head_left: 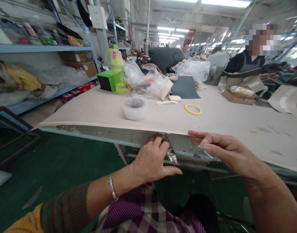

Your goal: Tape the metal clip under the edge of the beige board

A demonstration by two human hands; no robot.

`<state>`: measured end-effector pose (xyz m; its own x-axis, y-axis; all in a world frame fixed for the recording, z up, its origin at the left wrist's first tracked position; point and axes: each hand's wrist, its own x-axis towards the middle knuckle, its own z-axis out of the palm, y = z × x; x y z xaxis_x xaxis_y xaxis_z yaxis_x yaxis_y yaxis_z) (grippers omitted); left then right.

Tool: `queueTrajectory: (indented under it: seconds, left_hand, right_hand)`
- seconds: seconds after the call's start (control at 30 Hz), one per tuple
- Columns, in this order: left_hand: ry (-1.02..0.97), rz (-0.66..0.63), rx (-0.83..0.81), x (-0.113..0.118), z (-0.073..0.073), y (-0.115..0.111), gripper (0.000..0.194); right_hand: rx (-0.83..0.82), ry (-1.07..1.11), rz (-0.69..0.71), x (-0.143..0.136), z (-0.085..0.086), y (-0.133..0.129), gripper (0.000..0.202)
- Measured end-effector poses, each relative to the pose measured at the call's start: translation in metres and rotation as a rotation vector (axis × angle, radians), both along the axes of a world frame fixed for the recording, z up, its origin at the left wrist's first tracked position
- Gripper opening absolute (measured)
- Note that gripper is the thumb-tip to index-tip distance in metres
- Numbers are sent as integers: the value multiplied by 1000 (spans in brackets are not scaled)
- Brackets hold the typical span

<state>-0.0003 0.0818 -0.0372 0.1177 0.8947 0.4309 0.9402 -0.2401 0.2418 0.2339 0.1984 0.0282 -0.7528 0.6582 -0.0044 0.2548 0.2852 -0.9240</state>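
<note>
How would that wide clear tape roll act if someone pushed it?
The clear tape roll would probably slide rather than roll, since it lies flat on the tabletop. It seems unlikely to tip, being wider than tall. Its thick winding suggests it may feel fairly solid.

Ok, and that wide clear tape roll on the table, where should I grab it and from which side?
I'd come from above on the near side with your left hand, the closer one: thumb inside the core, fingers around the outer wall. The tape roll lies flat with its hole facing up, and plastic bags sit behind it.
</note>
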Motion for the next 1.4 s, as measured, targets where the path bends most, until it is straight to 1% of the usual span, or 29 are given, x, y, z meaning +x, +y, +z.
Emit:
queueTrajectory:
  seconds: [0.07, 0.13, 0.33, 0.43, 0.5, 0.6, 0.73, 0.77, 0.8, 0.87, 0.93, 1.0, 1.07, 1.13, 1.27, 1.33, 1.4]
  left_hand:
    - [7, -17, -3, 1, 1, 3, 74]
    - [17, -68, -17, -2, 2, 5, 69]
    - [24, -258, -144, -26, 11, 4, 65]
    - [33, -314, -156, -32, 12, 5, 64]
    - [34, -324, -132, -32, 12, 5, 64]
    - [32, -334, -92, -29, 10, 6, 65]
    - [8, -349, -67, -31, 11, 7, 89]
    - [-4, -348, -71, -33, 12, 7, 91]
    - [-18, -344, -79, -36, 14, 8, 88]
    - [-54, -326, -107, -43, 19, 10, 70]
    - [-113, -304, -166, -50, 26, 13, 53]
    - [-194, -295, -239, -54, 34, 16, 48]
    - [-301, -334, -308, -55, 40, 20, 45]
    - [-446, -409, -373, -52, 44, 24, 43]
    - [-807, -584, -579, -41, 44, 33, 53]
    - [-891, -642, -650, -36, 43, 40, 56]
    - [-936, -668, -712, -32, 42, 47, 59]
  right_hand:
    - [3, 8, 1, 1, 0, -1, 22]
    - [-13, 20, 5, 2, -1, -2, 22]
    - [-142, 114, 74, 4, 0, -2, 17]
    - [-111, 136, 48, 3, 2, 2, 13]
    - [-89, 149, 38, 2, 4, 5, 12]
    - [-101, 161, 26, 0, 7, 7, 12]
    - [-95, 147, 16, -2, 7, 7, 13]
    - [-87, 138, 18, -2, 7, 7, 13]
    - [-84, 131, 17, -1, 6, 7, 13]
    - [-91, 133, 15, -1, 5, 7, 13]
    - [-120, 147, 12, -1, 7, 6, 11]
    - [-149, 170, 7, -1, 10, 4, 11]
    - [-168, 192, -1, -1, 15, 1, 12]
    - [-172, 207, -10, 0, 20, 0, 14]
    - [-156, 230, -15, 4, 26, 2, 14]
    - [-173, 240, -29, 6, 28, 3, 15]
    - [-197, 261, -45, 9, 30, 3, 16]
